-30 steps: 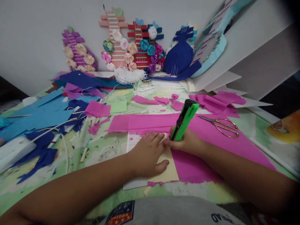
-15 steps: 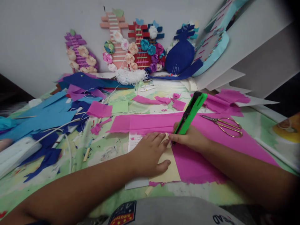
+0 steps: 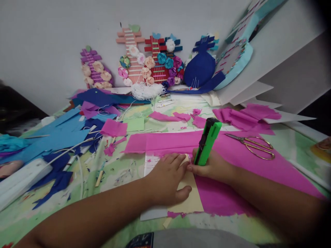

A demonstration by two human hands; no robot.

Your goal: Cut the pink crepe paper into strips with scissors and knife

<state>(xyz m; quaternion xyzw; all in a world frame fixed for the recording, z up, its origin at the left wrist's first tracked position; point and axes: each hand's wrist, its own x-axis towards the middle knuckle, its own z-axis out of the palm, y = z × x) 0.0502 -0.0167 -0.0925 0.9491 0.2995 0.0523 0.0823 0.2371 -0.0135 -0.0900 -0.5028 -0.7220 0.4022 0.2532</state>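
Fingers (image 3: 198, 169) of the right hand (image 3: 214, 168) are closed around the green cutter (image 3: 209, 143), which stands steeply, its top leaning right; its lower end is hidden by the hand. On the yellow card (image 3: 190, 200), the left hand (image 3: 165, 179) lies flat, its fingers slightly parted and the thumb stretched away from them. The cutter is by the card's right edge, over the pink sheet (image 3: 222, 194). Scissors (image 3: 241, 140) lie on that sheet, right of the cutter.

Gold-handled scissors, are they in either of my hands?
No, the scissors lie on the pink sheet, while the right hand grips the green tool and the left hand rests on the cream card.
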